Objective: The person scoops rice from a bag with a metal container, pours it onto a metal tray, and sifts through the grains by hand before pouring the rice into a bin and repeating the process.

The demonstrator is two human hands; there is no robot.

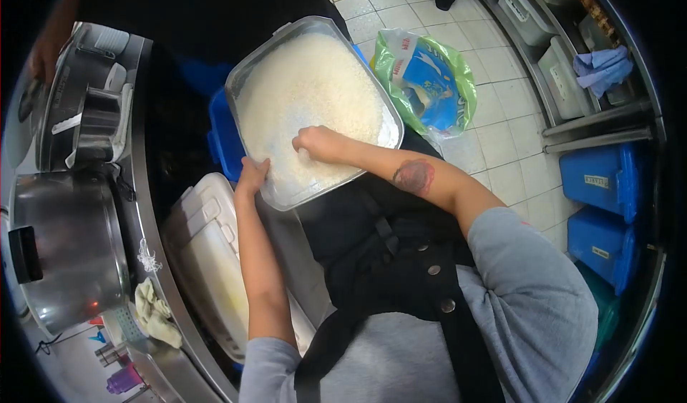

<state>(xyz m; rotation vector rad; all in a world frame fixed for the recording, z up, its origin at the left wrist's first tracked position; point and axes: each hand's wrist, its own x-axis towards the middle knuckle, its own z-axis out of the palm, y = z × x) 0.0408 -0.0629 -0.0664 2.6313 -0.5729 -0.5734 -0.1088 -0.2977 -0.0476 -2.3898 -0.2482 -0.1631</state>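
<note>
Looking down at a big metal container [392, 130] loaded with white rice [315, 81], straight ahead and partly covering a blue bin [224, 142]. Gripping its left edge with the left hand [252, 175], thumb up by the rim, fingers mostly out of sight. Down at the rice with the right hand [318, 144], curled nearly into a fist, can't really tell about anything held inside. Over on the left, a steel table [152, 217] with a large pot [79, 246] and a crumpled cloth [155, 313]. Between table and container, a white plastic box [207, 220]. On the tiled floor [501, 138], just past the container, an open green-edged plastic bag [464, 92].
</note>
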